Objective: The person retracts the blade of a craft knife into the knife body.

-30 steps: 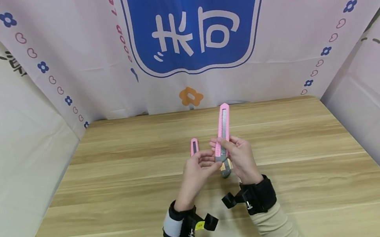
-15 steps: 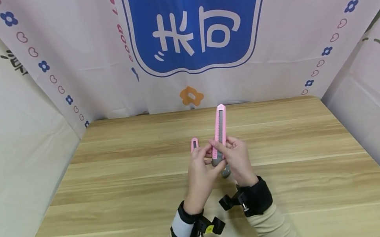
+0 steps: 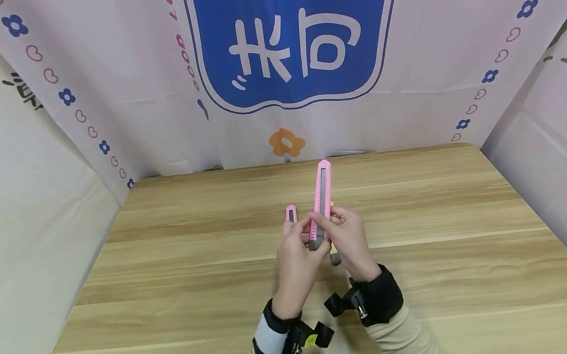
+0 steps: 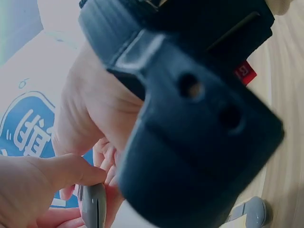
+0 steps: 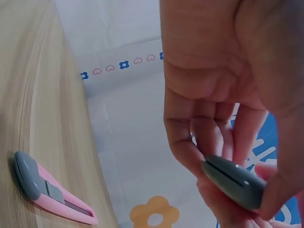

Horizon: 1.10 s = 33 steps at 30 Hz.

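Note:
A pink box cutter with a grey end [image 3: 322, 190] is held up in both hands, pointing away from me. My left hand [image 3: 296, 264] pinches it near the grey end, which the right wrist view shows between thumb and fingers. My right hand [image 3: 352, 245] grips its lower part, thumb lying across its face. Another pink box cutter [image 5: 59, 195] lies on the table beside the left hand, partly hidden behind it in the head view. Under the right hand lies a third cutter [image 4: 255, 212], cream-yellow with a grey end, mostly covered.
The wooden table [image 3: 172, 309] reaches back to a white hanging cloth [image 3: 162, 139] with a blue printed panel. More cloth hangs on the left and right sides. Black straps with small cameras [image 3: 324, 334] sit on both wrists, close together.
Both hands have shifted slightly left with the held box cutter. My left hand has closed in further around its grey end, and the right thumb has moved across the cutter's face.

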Available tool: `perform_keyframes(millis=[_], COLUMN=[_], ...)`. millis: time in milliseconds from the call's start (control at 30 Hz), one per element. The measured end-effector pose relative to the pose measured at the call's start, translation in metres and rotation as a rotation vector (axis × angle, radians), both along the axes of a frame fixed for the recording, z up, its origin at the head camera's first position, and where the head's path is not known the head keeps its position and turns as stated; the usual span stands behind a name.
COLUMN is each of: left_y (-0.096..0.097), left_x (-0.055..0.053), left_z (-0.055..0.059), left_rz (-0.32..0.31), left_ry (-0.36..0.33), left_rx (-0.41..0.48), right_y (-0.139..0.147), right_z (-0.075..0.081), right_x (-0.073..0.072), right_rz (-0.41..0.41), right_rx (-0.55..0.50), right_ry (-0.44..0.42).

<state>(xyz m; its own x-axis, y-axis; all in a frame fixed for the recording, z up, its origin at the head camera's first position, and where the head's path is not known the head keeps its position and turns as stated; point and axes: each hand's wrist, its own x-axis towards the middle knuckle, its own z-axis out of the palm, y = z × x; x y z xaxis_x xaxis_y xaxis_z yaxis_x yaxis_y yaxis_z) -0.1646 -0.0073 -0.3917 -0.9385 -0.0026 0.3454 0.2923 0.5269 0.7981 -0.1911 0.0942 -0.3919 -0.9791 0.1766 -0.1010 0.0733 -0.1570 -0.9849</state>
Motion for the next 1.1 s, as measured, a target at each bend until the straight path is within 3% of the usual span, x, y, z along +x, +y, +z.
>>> perform_keyframes(millis=[133,267,567,867,1100], left_y=[-0.003,-0.009,-0.038,-0.066,-0.085], left_x=[-0.002,-0.007,-0.02,-0.031,-0.036], left_z=[-0.002,-0.005,-0.006,-0.016,-0.028], left_rz=[0.003,0.021,0.129,0.237,0.277], left_ry=[0.027,0.017,-0.128,-0.179,-0.247], left_rx=[-0.041,-0.058,-0.051,-0.112,-0.169], right_y=[0.004,0.017,0.04,0.042,0.042], right_z=[0.001,0.0,0.003,0.003,0.003], right_x=[-0.001,-0.004,-0.008,-0.009,-0.009], right_rz=[0.007,0.005,-0.028,-0.034,-0.024], right_rx=[0.022,-0.036,-0.073,-0.07,-0.057], right_ry=[-0.042,-0.039,-0.031,-0.036,-0.029])
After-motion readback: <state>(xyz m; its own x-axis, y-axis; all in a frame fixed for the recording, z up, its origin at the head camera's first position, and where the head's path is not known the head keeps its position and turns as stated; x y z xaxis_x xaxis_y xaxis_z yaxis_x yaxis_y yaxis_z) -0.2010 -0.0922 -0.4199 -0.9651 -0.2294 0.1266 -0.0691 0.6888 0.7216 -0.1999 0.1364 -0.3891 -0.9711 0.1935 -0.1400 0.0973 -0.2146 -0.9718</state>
